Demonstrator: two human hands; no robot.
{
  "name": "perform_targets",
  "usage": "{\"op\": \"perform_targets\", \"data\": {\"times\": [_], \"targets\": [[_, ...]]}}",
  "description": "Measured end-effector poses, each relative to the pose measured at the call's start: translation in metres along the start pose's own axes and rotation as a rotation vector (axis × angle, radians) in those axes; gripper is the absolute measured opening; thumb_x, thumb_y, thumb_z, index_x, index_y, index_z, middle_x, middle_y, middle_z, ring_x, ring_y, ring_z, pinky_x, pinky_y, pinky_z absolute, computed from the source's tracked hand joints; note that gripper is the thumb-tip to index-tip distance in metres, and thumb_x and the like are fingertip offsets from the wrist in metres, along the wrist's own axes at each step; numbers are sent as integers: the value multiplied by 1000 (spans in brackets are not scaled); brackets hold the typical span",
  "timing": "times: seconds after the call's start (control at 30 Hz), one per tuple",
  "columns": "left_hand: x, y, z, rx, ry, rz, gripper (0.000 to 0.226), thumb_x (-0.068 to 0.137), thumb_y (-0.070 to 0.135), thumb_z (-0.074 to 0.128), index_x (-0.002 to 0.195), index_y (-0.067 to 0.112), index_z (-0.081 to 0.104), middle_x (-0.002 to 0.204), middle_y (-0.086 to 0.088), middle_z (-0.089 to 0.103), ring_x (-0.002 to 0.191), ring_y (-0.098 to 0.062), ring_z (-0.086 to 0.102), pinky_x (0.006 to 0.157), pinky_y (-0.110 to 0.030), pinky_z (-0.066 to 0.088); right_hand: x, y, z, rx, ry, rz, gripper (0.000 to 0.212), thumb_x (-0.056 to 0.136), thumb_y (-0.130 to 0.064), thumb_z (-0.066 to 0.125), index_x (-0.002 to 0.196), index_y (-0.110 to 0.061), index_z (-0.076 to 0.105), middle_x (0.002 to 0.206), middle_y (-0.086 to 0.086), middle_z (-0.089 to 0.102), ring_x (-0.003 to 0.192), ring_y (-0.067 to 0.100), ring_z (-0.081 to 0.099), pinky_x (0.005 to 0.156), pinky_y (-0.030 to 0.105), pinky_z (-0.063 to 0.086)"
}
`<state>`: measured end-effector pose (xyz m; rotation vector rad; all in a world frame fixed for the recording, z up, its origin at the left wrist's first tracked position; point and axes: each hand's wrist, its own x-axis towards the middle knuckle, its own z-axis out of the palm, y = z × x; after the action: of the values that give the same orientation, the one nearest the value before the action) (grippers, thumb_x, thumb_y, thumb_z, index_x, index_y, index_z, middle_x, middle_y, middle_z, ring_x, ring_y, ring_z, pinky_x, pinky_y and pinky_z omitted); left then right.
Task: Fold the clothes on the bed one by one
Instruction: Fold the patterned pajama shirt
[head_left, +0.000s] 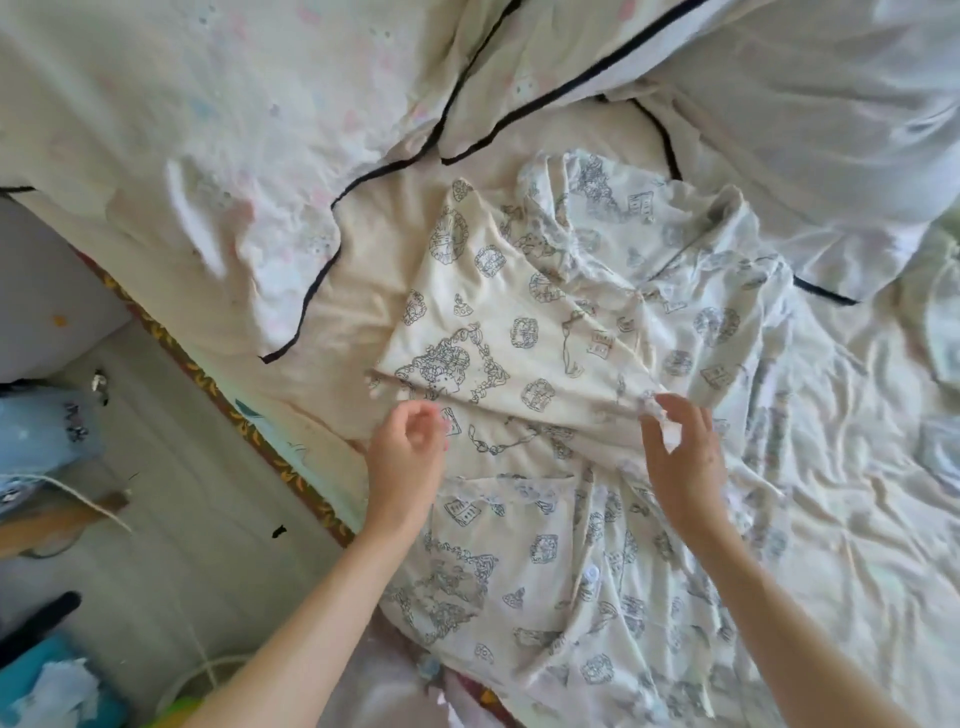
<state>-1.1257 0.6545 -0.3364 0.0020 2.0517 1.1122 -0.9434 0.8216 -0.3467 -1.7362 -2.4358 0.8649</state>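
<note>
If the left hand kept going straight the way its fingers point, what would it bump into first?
Probably the folded flap of the printed pajama top. The left hand hovers with fingers loosely curled, pointing up the bed, and the flap's edge lies just beyond them. How high the hand floats above the cloth is hard to tell.
</note>
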Motion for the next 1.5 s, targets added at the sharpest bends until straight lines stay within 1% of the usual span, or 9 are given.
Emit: {"op": "perform_targets", "data": {"times": [0.13,0.37,0.47,0.57,0.67,0.87,1.17,1.37,1.5], "targets": [[-35,-2,56,-143,-210,-223,11,95,11,53,102,10,61,86,-3,67,74,-13,65,68,-23,54,-38,65,-16,-111,20,199,31,92,-17,58,119,-2,58,123,16,58,114,32,52,97,43,37],[-40,5,135,-332,-53,-350,7,91,9,60,87,4,62,79,-8,66,72,-20,65,72,-32,56,-27,140,-42,-150,27,216,43,95,-34,49,128,-6,51,131,17,51,123,34,43,101,47,32],[-37,8,153,-395,73,-397,16,88,12,64,75,5,58,73,-7,64,61,-15,59,63,-27,52,-9,152,-54,-7,-16,369,45,94,-36,51,122,-1,52,113,17,59,99,28,56,90,40,41],[-45,7,160,-531,94,-350,12,92,10,58,81,8,56,85,-8,65,73,-17,64,66,-28,55,-4,156,-60,257,-156,495,37,91,-37,59,105,-3,58,93,8,66,75,17,60,73,36,51],[-58,4,161,-697,4,-306,2,94,9,54,93,7,54,93,-9,65,84,-21,67,72,-36,59,-4,155,-64,574,-234,565,23,89,-22,64,86,-2,54,70,2,63,53,10,43,50,25,34],[-75,-4,178,-508,-99,-329,10,88,1,60,93,7,54,107,-15,63,96,-29,65,93,-46,50,-1,150,-64,719,-211,649,19,89,-14,63,75,-3,57,64,7,53,53,16,42,49,24,37],[-101,-21,183,-459,4,-263,9,93,14,57,95,5,53,82,-8,64,60,-16,66,55,-29,58,-8,161,-68,633,-22,477,21,94,-30,50,80,-14,51,86,12,63,82,32,63,77,52,53],[-107,-34,195,-402,-86,-330,12,91,15,61,98,5,59,100,-13,68,90,-22,68,78,-33,57,-26,170,-59,758,-217,583,34,92,-33,59,111,-5,57,77,2,58,66,13,55,68,31,52],[-116,-33,206,-464,-32,-312,5,95,10,52,96,6,55,97,-15,65,77,-19,70,72,-31,59,-27,163,-53,853,-223,650,34,91,-33,61,109,-4,63,57,-4,39,42,5,37,44,17,32]]}}
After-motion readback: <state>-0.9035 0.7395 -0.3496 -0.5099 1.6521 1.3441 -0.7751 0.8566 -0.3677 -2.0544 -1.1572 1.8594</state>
